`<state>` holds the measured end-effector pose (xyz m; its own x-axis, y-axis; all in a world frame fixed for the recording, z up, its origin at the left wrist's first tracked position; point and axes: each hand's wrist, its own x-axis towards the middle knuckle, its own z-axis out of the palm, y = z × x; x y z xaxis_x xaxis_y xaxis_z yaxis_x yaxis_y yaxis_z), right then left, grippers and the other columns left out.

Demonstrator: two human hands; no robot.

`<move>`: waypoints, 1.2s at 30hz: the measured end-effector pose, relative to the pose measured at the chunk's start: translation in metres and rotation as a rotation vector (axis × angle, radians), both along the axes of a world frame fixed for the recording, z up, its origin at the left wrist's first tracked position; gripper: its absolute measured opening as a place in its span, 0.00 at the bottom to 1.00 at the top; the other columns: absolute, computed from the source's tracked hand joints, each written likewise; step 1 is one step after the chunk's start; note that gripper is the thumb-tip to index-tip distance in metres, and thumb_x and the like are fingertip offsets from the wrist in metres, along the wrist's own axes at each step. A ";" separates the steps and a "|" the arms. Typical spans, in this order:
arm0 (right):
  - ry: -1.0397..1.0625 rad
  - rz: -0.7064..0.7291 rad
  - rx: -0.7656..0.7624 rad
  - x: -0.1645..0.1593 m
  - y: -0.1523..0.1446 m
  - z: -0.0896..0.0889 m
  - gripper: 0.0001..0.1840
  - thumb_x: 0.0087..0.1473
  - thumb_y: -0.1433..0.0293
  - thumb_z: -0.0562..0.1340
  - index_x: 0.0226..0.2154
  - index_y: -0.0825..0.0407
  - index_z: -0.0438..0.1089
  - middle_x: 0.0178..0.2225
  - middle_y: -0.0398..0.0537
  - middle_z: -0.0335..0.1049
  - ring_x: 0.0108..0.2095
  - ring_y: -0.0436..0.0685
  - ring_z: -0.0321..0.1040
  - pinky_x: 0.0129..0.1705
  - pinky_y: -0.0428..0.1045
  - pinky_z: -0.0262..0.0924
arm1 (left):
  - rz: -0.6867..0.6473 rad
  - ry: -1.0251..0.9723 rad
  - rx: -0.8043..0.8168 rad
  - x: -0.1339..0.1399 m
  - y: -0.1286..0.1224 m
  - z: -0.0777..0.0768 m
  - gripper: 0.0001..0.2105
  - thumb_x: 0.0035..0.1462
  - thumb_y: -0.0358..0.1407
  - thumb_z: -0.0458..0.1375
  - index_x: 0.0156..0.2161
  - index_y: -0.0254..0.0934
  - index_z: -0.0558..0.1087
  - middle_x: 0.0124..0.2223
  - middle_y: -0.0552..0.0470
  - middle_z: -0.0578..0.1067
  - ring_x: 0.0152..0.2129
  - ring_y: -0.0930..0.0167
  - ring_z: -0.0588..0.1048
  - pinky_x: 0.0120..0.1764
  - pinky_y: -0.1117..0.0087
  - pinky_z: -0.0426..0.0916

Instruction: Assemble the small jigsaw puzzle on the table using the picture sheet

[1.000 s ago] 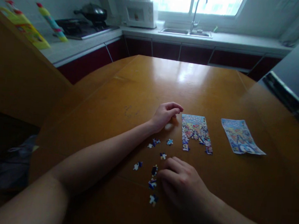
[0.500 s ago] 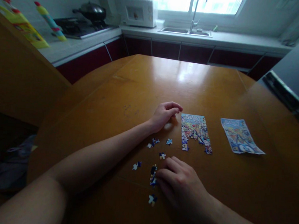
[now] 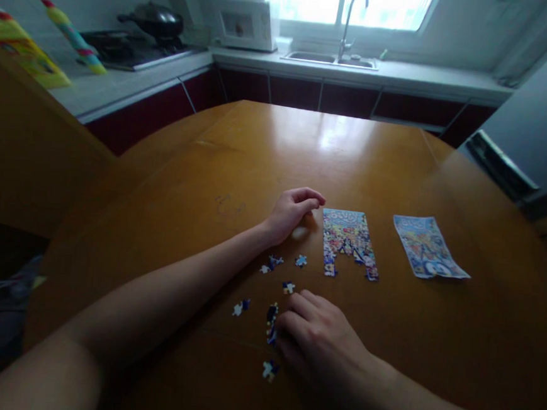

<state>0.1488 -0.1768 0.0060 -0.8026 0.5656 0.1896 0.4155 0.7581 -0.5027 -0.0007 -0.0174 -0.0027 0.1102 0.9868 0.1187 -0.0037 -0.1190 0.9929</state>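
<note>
A partly assembled jigsaw puzzle [image 3: 346,233] lies flat on the wooden table, with a gap along its lower edge. My left hand [image 3: 292,211] rests at its upper left corner, loosely bent with nothing visible in it. Lower down, my right hand [image 3: 314,327] has its fingertips drawn together on a small cluster of puzzle pieces [image 3: 272,314]; the fingers partly hide what they grip. Loose pieces lie around it: one dark and white piece [image 3: 288,287], a light blue piece [image 3: 301,260], a pair [image 3: 241,307], a group [image 3: 271,263] and another piece [image 3: 270,369].
A creased picture sheet [image 3: 428,247] lies right of the puzzle on the table [image 3: 259,147]. Beyond stand a counter with a sink [image 3: 308,57], a microwave [image 3: 245,24], a stove with a black pan [image 3: 156,21], and yellow bottles [image 3: 25,49]. A fridge is at right.
The whole view has shifted slightly, so things appear a little further left. Both hands stay in nearly the same places against the puzzle and pieces.
</note>
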 end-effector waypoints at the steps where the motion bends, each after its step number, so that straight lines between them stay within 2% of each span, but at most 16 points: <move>1: -0.020 0.001 -0.012 0.000 0.000 0.001 0.06 0.61 0.72 0.58 0.31 0.54 0.69 0.33 0.50 0.69 0.35 0.56 0.63 0.39 0.50 0.62 | -0.003 -0.002 0.001 0.000 0.000 0.000 0.06 0.52 0.35 0.59 0.34 0.36 0.77 0.35 0.50 0.78 0.25 0.76 0.70 0.29 0.74 0.65; 9: -0.017 0.007 -0.137 0.004 0.000 0.009 0.03 0.59 0.73 0.57 0.33 0.53 0.65 0.37 0.51 0.69 0.38 0.56 0.62 0.43 0.51 0.61 | -0.007 -0.045 -0.005 0.000 0.000 0.000 0.06 0.51 0.35 0.61 0.33 0.35 0.77 0.34 0.50 0.78 0.26 0.76 0.70 0.30 0.74 0.65; 14: 0.169 0.010 -0.322 0.007 0.001 0.013 0.05 0.55 0.77 0.58 0.30 0.52 0.65 0.33 0.47 0.70 0.33 0.52 0.63 0.38 0.48 0.61 | -0.011 -0.033 0.008 -0.002 0.002 -0.002 0.05 0.52 0.34 0.60 0.33 0.36 0.77 0.33 0.51 0.77 0.27 0.76 0.70 0.31 0.74 0.65; 16: 0.266 -0.041 -0.425 0.010 0.004 0.016 0.06 0.52 0.79 0.59 0.29 0.53 0.66 0.30 0.43 0.70 0.30 0.50 0.63 0.34 0.45 0.61 | -0.008 -0.018 0.011 -0.002 0.002 -0.003 0.05 0.52 0.35 0.60 0.33 0.37 0.77 0.34 0.51 0.78 0.28 0.75 0.71 0.31 0.74 0.65; 19: 0.335 -0.195 -0.527 0.021 0.019 0.022 0.05 0.51 0.78 0.61 0.30 0.53 0.69 0.27 0.41 0.71 0.26 0.48 0.64 0.29 0.44 0.59 | -0.006 0.027 0.036 -0.002 0.000 0.000 0.06 0.53 0.35 0.59 0.34 0.36 0.77 0.34 0.50 0.78 0.28 0.74 0.71 0.31 0.73 0.65; 21: 0.361 -0.310 -0.508 0.034 0.036 0.027 0.04 0.53 0.77 0.61 0.30 0.53 0.71 0.27 0.42 0.72 0.27 0.49 0.65 0.28 0.45 0.60 | -0.008 0.090 0.071 -0.001 -0.003 0.002 0.06 0.54 0.34 0.58 0.34 0.36 0.77 0.33 0.50 0.78 0.28 0.74 0.71 0.32 0.73 0.65; 23: 0.371 -0.433 -0.427 0.049 0.057 0.030 0.04 0.52 0.75 0.62 0.30 0.53 0.73 0.27 0.43 0.73 0.27 0.50 0.66 0.29 0.46 0.60 | -0.032 0.182 0.123 0.001 -0.008 0.006 0.06 0.55 0.33 0.57 0.35 0.35 0.77 0.33 0.50 0.77 0.28 0.74 0.71 0.32 0.73 0.66; 26: 0.388 -0.557 -0.352 0.068 0.083 0.032 0.04 0.52 0.72 0.63 0.30 0.53 0.75 0.28 0.46 0.76 0.29 0.53 0.71 0.31 0.48 0.64 | -0.156 0.368 0.282 0.006 -0.016 0.010 0.06 0.57 0.33 0.58 0.36 0.35 0.77 0.35 0.49 0.77 0.31 0.72 0.72 0.36 0.70 0.67; 30: 0.311 -0.594 -0.307 0.075 0.094 0.028 0.07 0.51 0.74 0.62 0.29 0.53 0.78 0.29 0.47 0.79 0.29 0.54 0.73 0.33 0.49 0.65 | -0.325 0.603 0.537 0.009 -0.022 0.010 0.05 0.58 0.35 0.60 0.38 0.40 0.78 0.41 0.50 0.77 0.43 0.67 0.71 0.50 0.63 0.65; 36: 0.243 -0.612 -0.327 0.069 0.092 0.018 0.09 0.50 0.75 0.62 0.30 0.52 0.79 0.29 0.47 0.79 0.29 0.55 0.74 0.32 0.49 0.64 | -0.374 0.719 0.580 0.008 -0.022 0.007 0.05 0.58 0.36 0.62 0.39 0.43 0.79 0.44 0.52 0.77 0.45 0.66 0.70 0.53 0.61 0.62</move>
